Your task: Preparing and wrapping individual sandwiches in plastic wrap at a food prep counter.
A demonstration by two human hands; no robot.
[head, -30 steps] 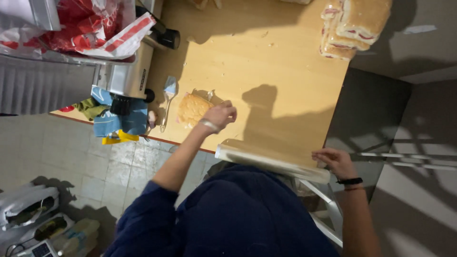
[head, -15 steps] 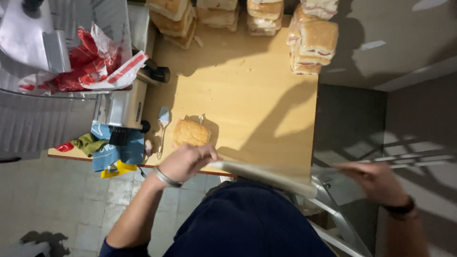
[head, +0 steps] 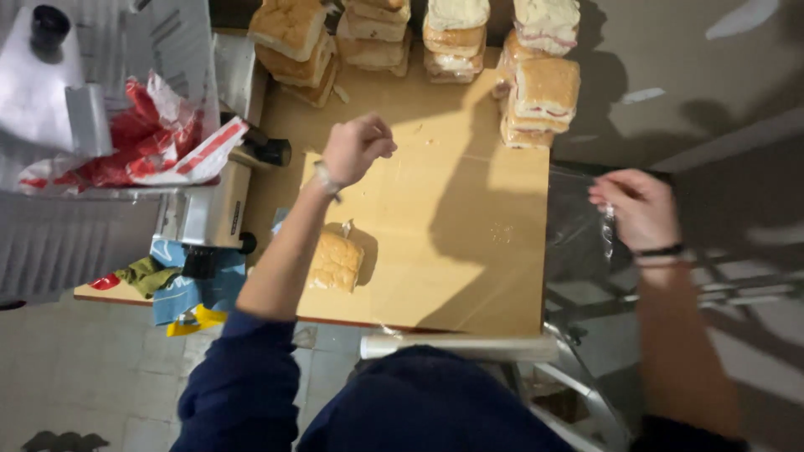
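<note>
My left hand (head: 356, 147) is raised over the wooden table (head: 435, 276), fingers pinched on a corner of clear plastic film (head: 469, 209). Out past the table's right edge, my right hand (head: 638, 206) pinches the film's other corner. The sheet stretches from the film roll (head: 461, 346) at the near edge up across the tabletop between both hands. A wrapped sandwich bun (head: 335, 261) lies near the front left, beside my left forearm and apart from the film.
Several stacks of filled sandwiches (head: 544, 92) and buns (head: 293, 38) line the far edge. A metal machine (head: 201, 213) with a red-and-white bag (head: 151, 151) stands at the left. Crumpled cloths (head: 180, 289) lie at the front left corner. A metal frame (head: 586, 393) is at lower right.
Both hands have moved away from the roll toward the far side, drawing out a sheet of film over the table. My left hand left the bun.
</note>
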